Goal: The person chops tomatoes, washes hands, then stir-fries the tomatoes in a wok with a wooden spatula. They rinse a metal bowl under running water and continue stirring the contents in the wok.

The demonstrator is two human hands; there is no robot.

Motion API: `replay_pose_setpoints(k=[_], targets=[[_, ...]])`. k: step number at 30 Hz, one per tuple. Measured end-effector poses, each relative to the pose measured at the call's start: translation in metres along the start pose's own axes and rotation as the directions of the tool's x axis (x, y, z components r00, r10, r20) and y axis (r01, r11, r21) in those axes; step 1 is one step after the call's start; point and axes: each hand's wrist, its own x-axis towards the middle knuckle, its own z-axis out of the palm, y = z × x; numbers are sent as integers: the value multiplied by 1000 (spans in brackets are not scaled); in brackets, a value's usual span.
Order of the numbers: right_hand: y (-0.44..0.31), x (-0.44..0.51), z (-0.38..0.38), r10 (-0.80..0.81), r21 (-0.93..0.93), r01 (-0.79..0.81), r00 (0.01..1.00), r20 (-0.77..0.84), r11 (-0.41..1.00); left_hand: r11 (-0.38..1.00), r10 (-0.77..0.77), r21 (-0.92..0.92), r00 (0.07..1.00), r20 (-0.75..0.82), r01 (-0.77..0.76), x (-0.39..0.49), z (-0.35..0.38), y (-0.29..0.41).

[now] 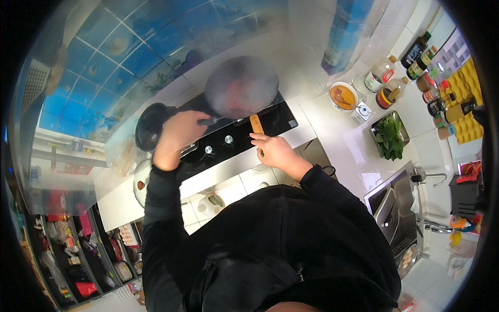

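A wok (242, 87) sits on the black glass cooktop (249, 138), with reddish food (236, 93) blurred by steam inside it. My right hand (277, 154) is closed around the wok's wooden handle (256, 124), which points towards me. Left of the wok, my left hand (180, 130) grips a short dark handle (207, 121) close to the wok's near rim; what that handle belongs to is hidden by steam and glare. A black pan (149, 126) lies partly behind my left hand and wrist.
Right of the cooktop, the counter holds a bowl of orange liquid (344, 96), sauce bottles (391, 93) and a metal tray of green leaves (390, 137). A sink (393, 206) is farther right. At left are a glass lid (140, 183) and open drawers (84, 249).
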Motion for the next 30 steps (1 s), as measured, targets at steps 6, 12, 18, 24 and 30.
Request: replay_pose_setpoints(k=[6,12,18,24,30], targets=[[-2,0,-3,38,16,-39,998,50,999,964,-230,-183,946,-227,191,68,74,-10],[-6,0,-7,-5,-10,5,1000,-23,1000,978,-37,-206,988,-152,5,63,77,-6],[-6,-2,-9,-74,-181,44,984,-163,983,999,-39,-39,997,-63,36,-6,4,3],[2,1,-5,-33,-156,26,998,-46,987,985,-161,-102,951,-264,138,41,57,3],[-2,-4,-2,-50,-100,34,985,-163,994,974,-175,-182,956,-234,134,39,124,-16]])
